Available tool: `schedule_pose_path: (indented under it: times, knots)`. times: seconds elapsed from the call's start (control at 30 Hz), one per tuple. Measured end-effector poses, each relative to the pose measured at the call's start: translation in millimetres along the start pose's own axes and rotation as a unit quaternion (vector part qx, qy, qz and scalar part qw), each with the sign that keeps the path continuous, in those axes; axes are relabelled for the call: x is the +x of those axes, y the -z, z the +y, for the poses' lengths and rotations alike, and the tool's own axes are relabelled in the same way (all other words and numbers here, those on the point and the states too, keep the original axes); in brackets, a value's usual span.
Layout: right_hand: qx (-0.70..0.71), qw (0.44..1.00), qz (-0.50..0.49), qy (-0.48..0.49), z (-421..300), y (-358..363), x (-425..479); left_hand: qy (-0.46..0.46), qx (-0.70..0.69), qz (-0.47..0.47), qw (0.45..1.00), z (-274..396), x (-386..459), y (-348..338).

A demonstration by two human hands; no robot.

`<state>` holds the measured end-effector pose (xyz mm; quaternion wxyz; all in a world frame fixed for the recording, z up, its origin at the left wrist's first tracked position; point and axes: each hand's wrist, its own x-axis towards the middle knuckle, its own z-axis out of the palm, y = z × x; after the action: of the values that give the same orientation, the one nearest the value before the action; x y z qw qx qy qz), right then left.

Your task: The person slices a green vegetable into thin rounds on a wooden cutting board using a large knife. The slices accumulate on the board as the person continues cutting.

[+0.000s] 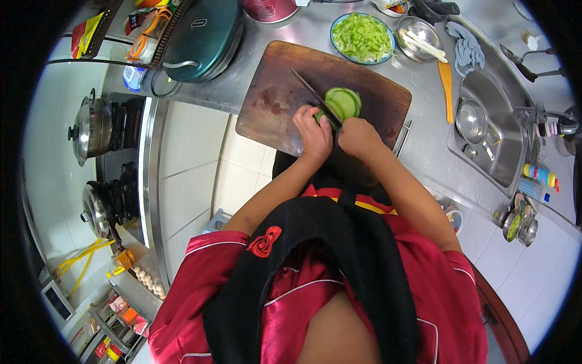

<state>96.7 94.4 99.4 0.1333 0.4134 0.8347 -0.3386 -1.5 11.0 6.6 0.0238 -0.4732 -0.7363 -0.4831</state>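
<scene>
My right hand [360, 138] grips the handle of a kitchen knife [313, 93], whose dark blade slants up and left over a wooden cutting board [277, 68]. Against the blade's left side, my left hand [314, 132] holds down a piece of green vegetable [318, 114], mostly hidden by the fingers. On the other side of the blade lie overlapping round green slices [344, 102] with pale flesh and darker skin. The knife's edge is not visible from above. Wet, dark patches mark the board to the left of my left hand.
Beyond the board stand a plate of shredded green vegetable [363, 37] and a metal bowl [411, 34] with white stalks. A wooden spatula [446, 93] lies near the sink [498, 159]. A green electric griddle [204, 38] sits left; lidded pots [93, 127] stand on the stove.
</scene>
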Motion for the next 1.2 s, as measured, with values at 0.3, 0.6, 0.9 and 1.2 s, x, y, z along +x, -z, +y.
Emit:
schedule_pose_path:
  times: [0.3,0.6,0.9,1.2]
  knots:
    - [0.248,0.966,-0.053,-0.059,10.3,21.8,-13.1,0.005,-0.003,0.002,1.000,0.3,0.4,0.0]
    - [0.384,0.919,-0.047,-0.076,17.8,19.5,-16.0,-0.008,0.002,0.010,1.000,-1.0,0.9,-1.0]
    - [0.546,0.825,-0.101,-0.101,38.1,26.1,-21.2,-0.007,-0.005,0.014,1.000,1.0,2.1,-0.1]
    - [0.109,0.972,0.195,0.075,28.6,-0.1,-55.7,-0.006,-0.015,0.020,1.000,-1.5,0.8,-3.0]
